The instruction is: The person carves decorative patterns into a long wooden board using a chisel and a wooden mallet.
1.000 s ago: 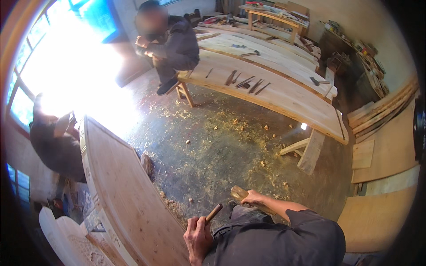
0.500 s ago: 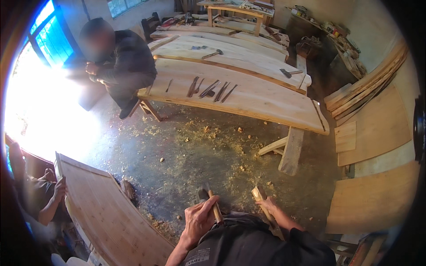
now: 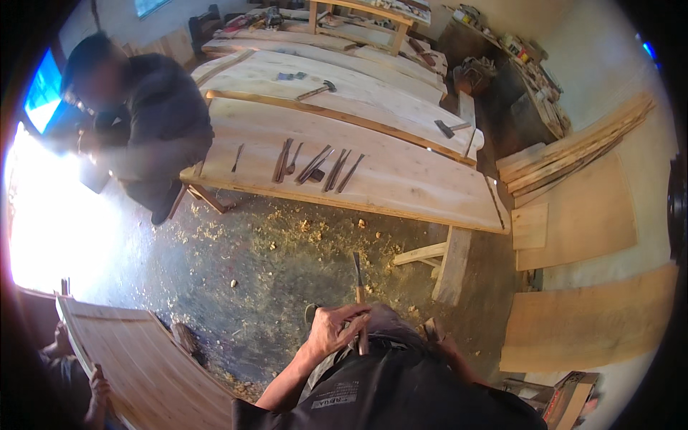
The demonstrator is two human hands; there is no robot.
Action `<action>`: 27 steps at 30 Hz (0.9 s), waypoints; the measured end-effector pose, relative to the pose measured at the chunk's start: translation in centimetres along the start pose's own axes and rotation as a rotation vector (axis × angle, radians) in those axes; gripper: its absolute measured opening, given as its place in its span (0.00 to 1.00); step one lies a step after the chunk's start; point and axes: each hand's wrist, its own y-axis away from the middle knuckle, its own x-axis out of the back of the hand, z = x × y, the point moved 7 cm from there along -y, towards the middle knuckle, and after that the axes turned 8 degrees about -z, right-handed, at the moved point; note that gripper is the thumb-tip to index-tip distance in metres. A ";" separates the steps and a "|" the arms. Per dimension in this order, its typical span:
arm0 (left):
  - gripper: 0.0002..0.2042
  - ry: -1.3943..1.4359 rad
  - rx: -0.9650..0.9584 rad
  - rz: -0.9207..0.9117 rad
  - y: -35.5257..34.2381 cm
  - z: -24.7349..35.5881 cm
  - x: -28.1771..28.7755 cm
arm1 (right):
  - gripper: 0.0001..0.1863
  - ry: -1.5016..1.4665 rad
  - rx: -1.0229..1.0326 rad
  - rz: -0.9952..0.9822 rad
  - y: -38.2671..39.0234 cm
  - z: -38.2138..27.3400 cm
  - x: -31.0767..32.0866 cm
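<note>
My left hand (image 3: 333, 330) is wrapped round a chisel (image 3: 359, 287) with a wooden handle, held upright in front of my dark-clothed body, its metal blade pointing up. My right hand (image 3: 444, 344), lower on the right and partly hidden by my body, grips a wooden mallet (image 3: 432, 328). Ahead, across the floor, a long pale plank (image 3: 401, 179) rests on trestles with several chisels (image 3: 315, 165) laid on it. At the lower left, a co-worker's hands (image 3: 99, 383) hold the edge of a large wooden panel (image 3: 136, 351).
Another person (image 3: 150, 129) in dark clothes sits on the bench's left end. More planks (image 3: 322, 68) with two hammers (image 3: 315, 89) lie behind. Boards (image 3: 573, 330) lean on the right wall. Wood shavings (image 3: 308, 229) litter the concrete floor (image 3: 287, 279). A bright doorway is on the left.
My view has swung toward the bench, and the panel sits lower at the left. My left hand has turned the chisel upright; its blade now shows. My right hand sits more behind my body.
</note>
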 end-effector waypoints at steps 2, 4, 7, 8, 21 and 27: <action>0.11 -0.032 -0.010 0.117 -2.8 -1.9 1.0 | 0.42 0.023 0.053 0.055 -1.2 -2.2 0.8; 0.10 -0.104 0.051 0.179 -5.4 -4.3 2.1 | 0.38 0.035 0.163 0.100 -3.7 -5.8 1.6; 0.08 -0.295 0.239 0.158 -9.5 -7.8 3.1 | 0.36 -0.206 0.065 -0.088 -8.7 -10.0 3.2; 0.08 -0.359 0.311 0.141 -10.7 -9.2 3.3 | 0.35 -0.177 0.102 -0.104 -10.1 -12.5 4.3; 0.09 -0.737 0.295 -0.064 -35.8 -25.6 -3.0 | 0.29 -0.226 0.169 -0.065 -28.7 -21.9 17.3; 0.09 -0.808 0.231 -0.069 -45.1 -35.4 -3.6 | 0.18 -0.339 -0.031 -0.064 -23.2 -21.0 19.9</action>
